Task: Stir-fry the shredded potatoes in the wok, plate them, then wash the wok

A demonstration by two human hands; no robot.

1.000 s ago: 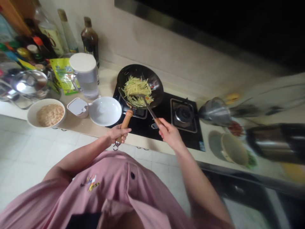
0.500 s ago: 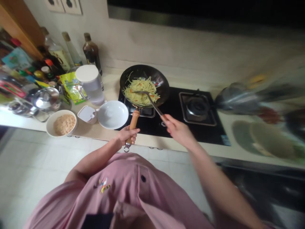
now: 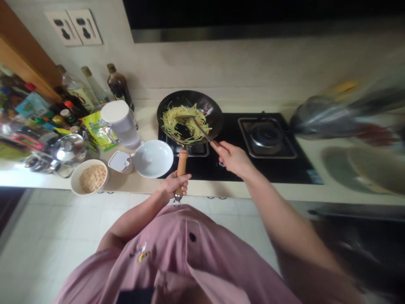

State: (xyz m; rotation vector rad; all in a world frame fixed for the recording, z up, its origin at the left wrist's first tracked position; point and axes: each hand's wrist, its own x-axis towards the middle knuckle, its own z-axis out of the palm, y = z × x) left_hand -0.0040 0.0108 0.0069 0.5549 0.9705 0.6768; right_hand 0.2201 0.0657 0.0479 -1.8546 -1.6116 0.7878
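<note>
A dark wok (image 3: 213, 126) rests over the left burner of the black gas stove. My left hand (image 3: 175, 184) is wrapped round its wooden handle (image 3: 182, 162), which points toward me. In my right hand (image 3: 234, 158) is a spatula (image 3: 202, 131) with a wooden grip, its head down among pale green shredded vegetables (image 3: 172, 120) in the wok. Small orange and red bits show in the shreds. A dark patch of wok bottom is bare in their middle.
Left of the wok handle stand a white plate (image 3: 153, 158), a lidded white container (image 3: 120, 162), a bowl of light-brown food (image 3: 92, 177) and a water pitcher (image 3: 122, 124). Several bottles crowd the back left. The right burner (image 3: 266, 137) holds nothing. A range hood (image 3: 240, 19) hangs above.
The spatula head has shifted through the shreds, opening a gap in their middle. Both hands keep their grips. The view has tilted up, showing more wall.
</note>
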